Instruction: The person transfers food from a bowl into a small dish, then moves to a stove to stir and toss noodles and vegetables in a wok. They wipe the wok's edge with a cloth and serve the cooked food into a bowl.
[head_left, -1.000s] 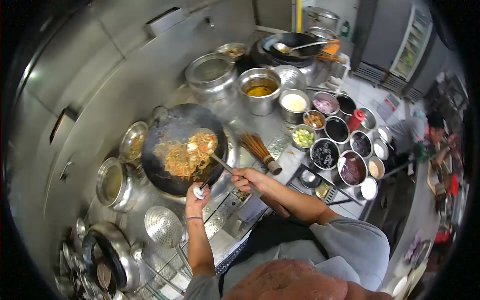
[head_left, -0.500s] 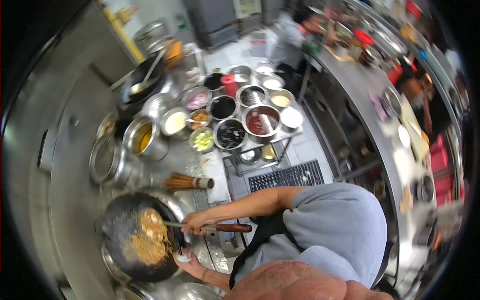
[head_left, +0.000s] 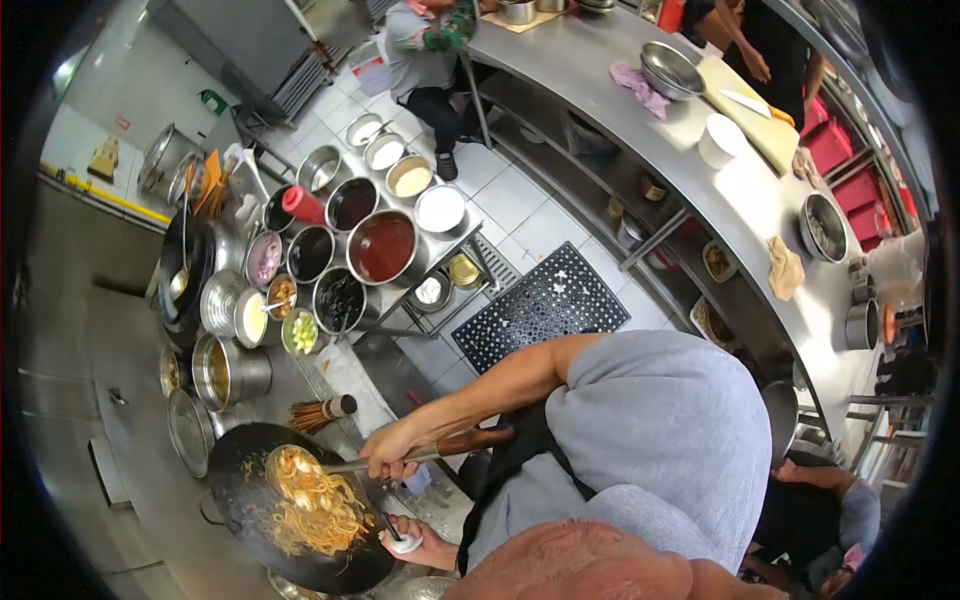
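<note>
A dark wok [head_left: 235, 470] holds orange noodles [head_left: 318, 515] with pale pieces, at the lower left. My right hand [head_left: 393, 447] is wrapped round the shaft of a long ladle [head_left: 440, 448] with a wooden handle. The ladle's bowl lies in the wok, full of noodles and pale pieces. Nearer the wok's right edge, my left hand [head_left: 425, 543] is closed round the wok handle with a white cloth [head_left: 406, 543] at the grip. Faint steam rises from the noodles.
Several metal bowls of sauces and ingredients stand behind the wok, with a red bottle [head_left: 303, 204]. A bamboo brush [head_left: 322, 413] lies close by. At right runs a long steel counter [head_left: 590, 75] with a knife on a board. Co-workers stand around it; another person is at the lower right.
The view has turned, showing more counter and floor mat. The ladle's bowl now shows clearly, holding noodles and pale pieces. Both hands keep their grips.
</note>
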